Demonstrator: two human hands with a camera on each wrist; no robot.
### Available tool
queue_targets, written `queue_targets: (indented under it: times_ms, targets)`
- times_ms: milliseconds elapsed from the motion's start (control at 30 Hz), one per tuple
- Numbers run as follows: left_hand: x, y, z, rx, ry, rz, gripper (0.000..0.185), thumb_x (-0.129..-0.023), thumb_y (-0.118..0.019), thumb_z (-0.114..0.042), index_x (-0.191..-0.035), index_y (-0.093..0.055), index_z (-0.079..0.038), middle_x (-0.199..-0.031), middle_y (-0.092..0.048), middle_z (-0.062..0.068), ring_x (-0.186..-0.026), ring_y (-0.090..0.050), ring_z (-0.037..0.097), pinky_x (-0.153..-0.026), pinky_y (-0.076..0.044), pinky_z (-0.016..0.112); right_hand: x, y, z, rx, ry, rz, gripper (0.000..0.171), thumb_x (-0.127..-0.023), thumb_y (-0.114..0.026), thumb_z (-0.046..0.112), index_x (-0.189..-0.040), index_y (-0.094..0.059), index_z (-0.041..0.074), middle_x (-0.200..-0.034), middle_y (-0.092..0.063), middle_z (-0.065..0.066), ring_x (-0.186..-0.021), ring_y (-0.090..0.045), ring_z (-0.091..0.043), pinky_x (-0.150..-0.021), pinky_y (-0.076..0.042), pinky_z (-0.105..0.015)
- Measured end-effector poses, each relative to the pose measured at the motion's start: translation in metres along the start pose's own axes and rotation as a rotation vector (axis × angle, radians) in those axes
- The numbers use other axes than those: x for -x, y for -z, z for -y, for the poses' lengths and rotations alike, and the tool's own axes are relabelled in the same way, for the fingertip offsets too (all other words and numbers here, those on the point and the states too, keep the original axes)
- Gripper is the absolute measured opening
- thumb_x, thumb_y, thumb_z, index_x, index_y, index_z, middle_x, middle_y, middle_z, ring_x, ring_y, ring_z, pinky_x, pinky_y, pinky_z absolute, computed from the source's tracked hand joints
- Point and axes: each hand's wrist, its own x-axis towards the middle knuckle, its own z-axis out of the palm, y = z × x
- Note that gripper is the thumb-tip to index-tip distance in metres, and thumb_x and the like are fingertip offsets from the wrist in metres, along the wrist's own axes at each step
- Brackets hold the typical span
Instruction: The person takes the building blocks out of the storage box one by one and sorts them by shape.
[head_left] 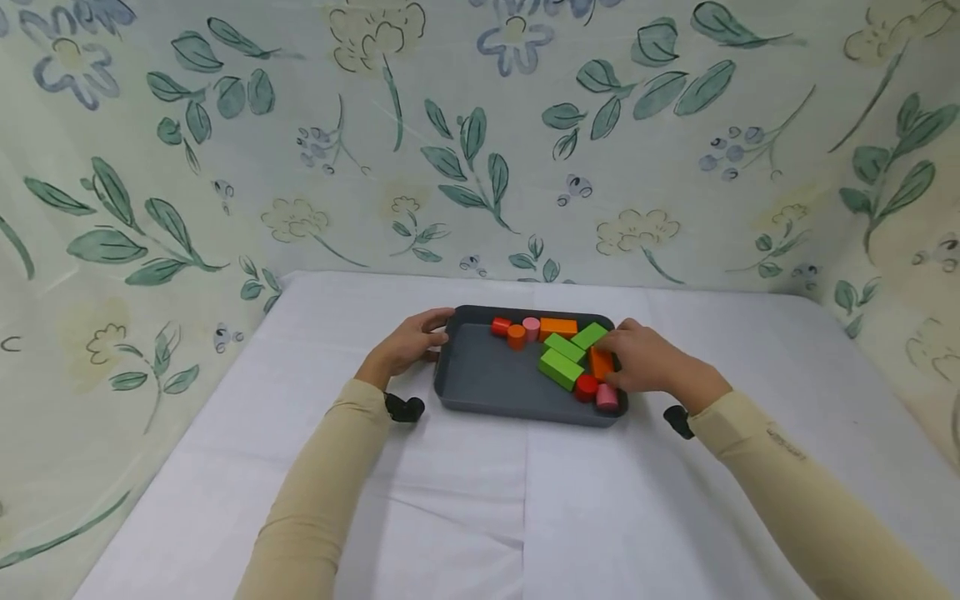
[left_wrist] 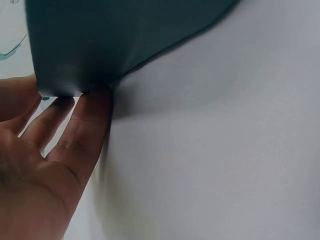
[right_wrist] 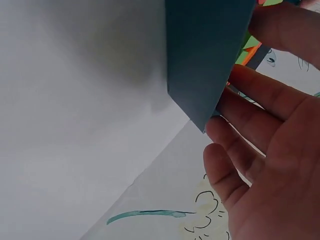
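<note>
A dark grey tray (head_left: pixel 487 375) lies on the white-covered table. My left hand (head_left: pixel 408 343) touches the tray's left side with fairly straight fingers; in the left wrist view its fingertips meet the tray wall (left_wrist: pixel 80 50). Over the right rim reaches my right hand (head_left: pixel 647 358), thumb and fingers at opposite ends of an orange block (head_left: pixel 597 364), pinching it. Three green blocks (head_left: pixel 561 368) lie left of and behind that block. A red cylinder (head_left: pixel 586 387) and a pink cylinder (head_left: pixel 607 397) sit in the near right corner. In the right wrist view the tray wall (right_wrist: pixel 205 60) hides most blocks.
Along the tray's far side are another red cylinder (head_left: pixel 501 326), an orange cylinder (head_left: pixel 516 337), a second pink cylinder (head_left: pixel 531 328) and another orange block (head_left: pixel 558 329). White cloth (head_left: pixel 465 500) covers the table. A floral curtain (head_left: pixel 480 242) hangs behind it.
</note>
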Motion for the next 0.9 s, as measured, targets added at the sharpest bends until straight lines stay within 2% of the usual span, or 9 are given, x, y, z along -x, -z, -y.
queue_targets:
  times_ms: [200, 367, 567, 800, 900]
  targets:
    - [0.004, 0.005, -0.002, -0.041, 0.000, -0.003, 0.061, -0.099, -0.049, 0.000, -0.155, -0.035, -0.022, -0.165, -0.027, 0.006, -0.149, -0.035, 0.030, -0.114, -0.045, 0.051, -0.008, -0.002, 0.004, 0.017, -0.014, 0.005, 0.048, -0.083, -0.079, 0.025, -0.125, -0.067, 0.006, -0.112, -0.067, -0.013, -0.106, -0.052, -0.030, -0.091, -0.057, -0.045]
    - [0.005, 0.006, 0.001, -0.003, 0.009, -0.002, 0.061, -0.101, -0.050, -0.003, -0.156, -0.033, -0.024, -0.166, -0.024, 0.003, -0.151, -0.032, 0.028, -0.116, -0.042, 0.051, -0.010, -0.009, 0.005, 0.067, 0.017, -0.040, 0.053, -0.080, -0.082, 0.026, -0.126, -0.063, 0.006, -0.112, -0.071, -0.010, -0.106, -0.049, -0.030, -0.087, -0.051, -0.043]
    - [0.006, 0.006, 0.003, 0.039, 0.013, -0.004, 0.062, -0.101, -0.050, -0.005, -0.156, -0.031, -0.025, -0.167, -0.022, 0.002, -0.153, -0.027, 0.027, -0.119, -0.039, 0.051, -0.010, -0.012, 0.003, 0.032, 0.021, -0.073, 0.056, -0.080, -0.081, 0.023, -0.130, -0.061, 0.007, -0.121, -0.070, -0.012, -0.112, -0.050, -0.033, -0.093, -0.053, -0.049]
    - [0.006, 0.003, 0.001, -0.003, 0.007, -0.016, 0.061, -0.103, -0.048, -0.006, -0.157, -0.030, -0.026, -0.167, -0.022, 0.000, -0.153, -0.026, 0.026, -0.121, -0.036, 0.050, -0.009, -0.010, 0.001, -0.028, 0.018, -0.096, 0.055, -0.080, -0.079, 0.022, -0.131, -0.062, 0.006, -0.128, -0.067, -0.013, -0.116, -0.049, -0.033, -0.099, -0.053, -0.052]
    - [0.008, 0.004, 0.001, -0.016, 0.007, -0.019, 0.061, -0.102, -0.048, -0.004, -0.157, -0.030, -0.025, -0.167, -0.022, 0.000, -0.153, -0.028, 0.026, -0.119, -0.038, 0.051, -0.007, -0.010, 0.000, -0.107, 0.006, -0.092, 0.057, -0.082, -0.078, 0.022, -0.133, -0.060, 0.005, -0.131, -0.064, -0.015, -0.119, -0.049, -0.034, -0.102, -0.051, -0.054]
